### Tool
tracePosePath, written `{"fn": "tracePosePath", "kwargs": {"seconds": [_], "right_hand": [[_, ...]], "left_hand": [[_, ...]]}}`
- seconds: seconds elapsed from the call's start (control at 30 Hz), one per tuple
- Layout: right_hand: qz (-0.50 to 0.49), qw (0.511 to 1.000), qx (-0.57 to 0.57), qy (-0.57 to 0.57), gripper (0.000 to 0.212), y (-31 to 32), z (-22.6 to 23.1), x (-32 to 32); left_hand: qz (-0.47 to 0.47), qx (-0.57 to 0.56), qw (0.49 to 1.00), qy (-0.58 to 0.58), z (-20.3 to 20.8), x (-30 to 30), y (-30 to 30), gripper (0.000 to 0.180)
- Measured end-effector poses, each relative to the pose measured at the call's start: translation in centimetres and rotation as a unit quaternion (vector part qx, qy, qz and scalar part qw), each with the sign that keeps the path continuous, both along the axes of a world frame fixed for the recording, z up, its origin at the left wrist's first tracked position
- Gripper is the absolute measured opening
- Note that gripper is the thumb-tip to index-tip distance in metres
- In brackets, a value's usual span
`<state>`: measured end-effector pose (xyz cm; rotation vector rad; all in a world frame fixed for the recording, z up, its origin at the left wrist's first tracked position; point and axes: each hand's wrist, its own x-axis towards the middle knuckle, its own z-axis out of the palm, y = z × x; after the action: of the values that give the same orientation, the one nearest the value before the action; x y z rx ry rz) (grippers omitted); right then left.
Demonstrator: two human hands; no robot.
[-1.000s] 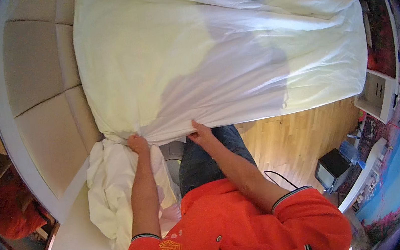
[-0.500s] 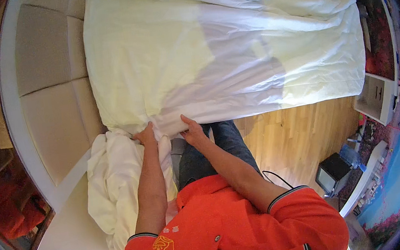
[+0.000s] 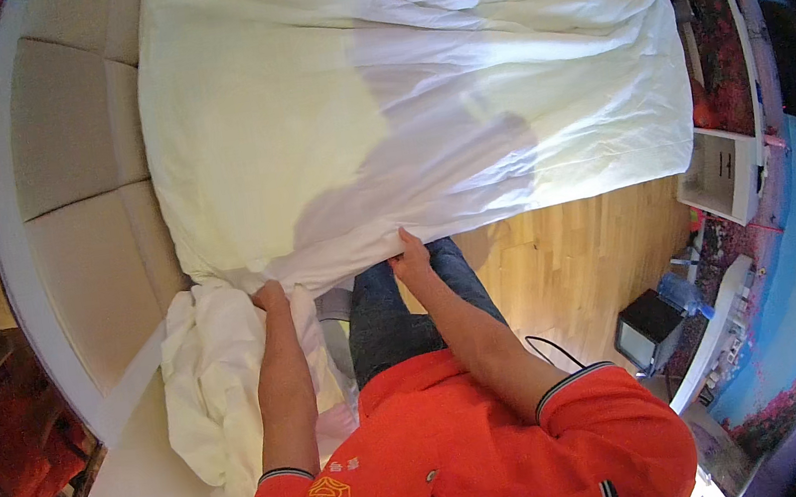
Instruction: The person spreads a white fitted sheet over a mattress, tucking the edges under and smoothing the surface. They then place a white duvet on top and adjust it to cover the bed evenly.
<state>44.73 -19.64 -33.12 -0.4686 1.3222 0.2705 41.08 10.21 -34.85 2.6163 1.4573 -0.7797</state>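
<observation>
A large white sheet (image 3: 260, 116), wrinkled toward the far right, covers the bed in front of me. Its near edge is in both my hands. My left hand (image 3: 269, 294) is closed at that edge by the near left corner, right beside a heap of white bedding (image 3: 213, 373); its fingertips are hidden. Farther right along the edge, my right hand (image 3: 410, 261) grips the sheet, thumb on top and the other fingers mostly hidden. Between the two hands the edge runs fairly straight, just in front of my legs.
A padded beige headboard (image 3: 77, 140) borders the bed at left. Wooden floor (image 3: 571, 266) shows at right, with a dark box-shaped thing (image 3: 652, 328), a water bottle (image 3: 683, 294) and a black cable (image 3: 557, 346). A white open cabinet (image 3: 718, 174) stands past the bed's foot.
My right hand has moved right along the sheet's edge, away from my left hand. My left hand has come slightly nearer to me. The whole view has shifted, moving the bed leftward.
</observation>
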Motion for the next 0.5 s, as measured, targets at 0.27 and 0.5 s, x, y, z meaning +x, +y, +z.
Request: {"fn": "tracePosePath", "kwargs": {"seconds": [0.27,0.5], "right_hand": [[0.076,0.991,0.101,-0.048,0.035,-4.0,2.4,-1.1],[-0.010,0.982,0.188,-0.005,0.040,-10.5,6.6,3.0]], "left_hand": [[-0.012,-0.221,0.968,-0.120,7.7,4.6,-18.9,0.048],[0.626,-0.445,0.614,-0.180,6.1,4.6,-28.0,0.054]]}}
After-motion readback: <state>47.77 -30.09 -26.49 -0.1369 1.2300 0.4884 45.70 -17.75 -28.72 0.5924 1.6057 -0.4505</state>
